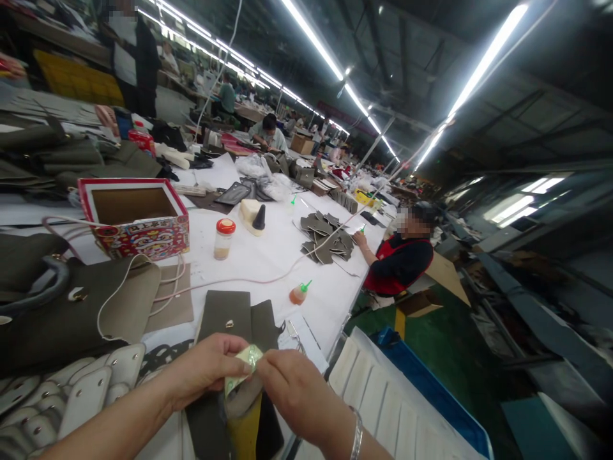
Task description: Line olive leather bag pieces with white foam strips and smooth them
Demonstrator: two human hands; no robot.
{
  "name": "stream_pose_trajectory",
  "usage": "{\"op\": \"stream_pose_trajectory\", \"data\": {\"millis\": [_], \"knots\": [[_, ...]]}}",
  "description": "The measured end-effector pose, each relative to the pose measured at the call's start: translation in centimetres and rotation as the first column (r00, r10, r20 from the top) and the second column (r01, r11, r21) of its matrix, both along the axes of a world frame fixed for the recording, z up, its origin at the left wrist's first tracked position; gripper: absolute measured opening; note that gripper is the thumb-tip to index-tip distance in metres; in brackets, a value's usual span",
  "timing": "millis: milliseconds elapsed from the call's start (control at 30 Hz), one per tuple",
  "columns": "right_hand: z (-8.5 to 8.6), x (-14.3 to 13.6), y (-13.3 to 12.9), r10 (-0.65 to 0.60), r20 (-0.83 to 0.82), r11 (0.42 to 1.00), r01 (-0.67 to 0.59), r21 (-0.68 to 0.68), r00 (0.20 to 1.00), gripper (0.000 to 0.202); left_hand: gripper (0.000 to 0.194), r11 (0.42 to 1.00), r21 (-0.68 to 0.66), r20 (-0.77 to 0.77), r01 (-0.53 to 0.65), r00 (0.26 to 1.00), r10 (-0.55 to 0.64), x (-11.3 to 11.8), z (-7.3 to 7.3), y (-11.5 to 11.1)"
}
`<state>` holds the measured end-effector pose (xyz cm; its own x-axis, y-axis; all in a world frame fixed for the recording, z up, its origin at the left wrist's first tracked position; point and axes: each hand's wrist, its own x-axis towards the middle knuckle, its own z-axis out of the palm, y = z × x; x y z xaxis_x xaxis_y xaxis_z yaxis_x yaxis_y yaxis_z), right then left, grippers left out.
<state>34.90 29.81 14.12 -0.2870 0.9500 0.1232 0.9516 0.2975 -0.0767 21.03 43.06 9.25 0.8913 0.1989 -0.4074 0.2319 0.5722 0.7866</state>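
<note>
The left hand and right hand are pinching a small, shiny, pale-green sheet between them. Below, a flat, dark-green, leather-like piece is lying lengthwise away from them, near the white surface's right edge.

A red patterned box stands open; a red-lidded jar nearby; tube lights glow overhead.

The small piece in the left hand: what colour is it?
The piece is pale yellow-green, in the head view.
</note>
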Motion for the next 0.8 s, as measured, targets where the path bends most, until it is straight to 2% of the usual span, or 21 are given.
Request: {"op": "stream_pose_trajectory", "data": {"millis": [167, 300, 367, 467, 533, 667, 733, 800], "knots": [[0.1, -0.3, 0.8, 0.061, 0.123, 0.998, -0.06, -0.014, 0.991, 0.018, 0.025, 0.998, -0.063, 0.01, -0.012, 1.0, 0.013, 0.0, -0.3, 0.2], [-0.1, -0.4, 1.2, 0.059, 0.173, 0.998, -0.061, 0.011, 0.983, 0.022, 0.024, 0.995, -0.097, 0.064, 0.005, 0.998, 0.001, -0.1, -0.4, 0.4], [-0.2, -0.4, 1.4, 0.046, 0.147, 0.998, -0.05, 0.025, 0.988, 0.02, 0.024, 0.999, -0.042, 0.043, 0.011, 0.999, -0.009, 0.0, -0.6, 0.6], [-0.8, -0.3, 1.6, 0.053, 0.138, 0.998, -0.057, 0.024, 0.989, 0.015, 0.022, 0.984, 0.17, 0.0, 0.049, 0.999, -0.05, 0.0, -0.6, 0.9], [-1.2, -0.2, 1.7, 0.062, 0.141, 0.998, -0.064, 0.008, 0.988, 0.01, 0.021, 0.932, 0.349, -0.002, 0.096, 0.995, -0.101, 0.0, -0.4, 1.1], [-2.1, 0.0, 2.2, 0.07, 0.121, 0.997, -0.068, -0.021, 0.99, 0.005, 0.018, 0.759, 0.636, -0.031, 0.141, 0.987, -0.157, 0.0, 0.5, 1.2], [-2.3, 0.1, 2.5, 0.074, 0.106, 0.997, -0.073, -0.008, 0.992, 0.008, 0.017, 0.701, 0.696, -0.052, 0.159, 0.984, -0.172, -0.1, 0.8, 1.2], [-2.4, 0.2, 2.7, 0.063, 0.059, 0.998, -0.063, -0.002, 0.996, 0.009, 0.019, 0.678, 0.713, -0.069, 0.179, 0.98, -0.187, -0.1, 0.9, 1.3]]}}
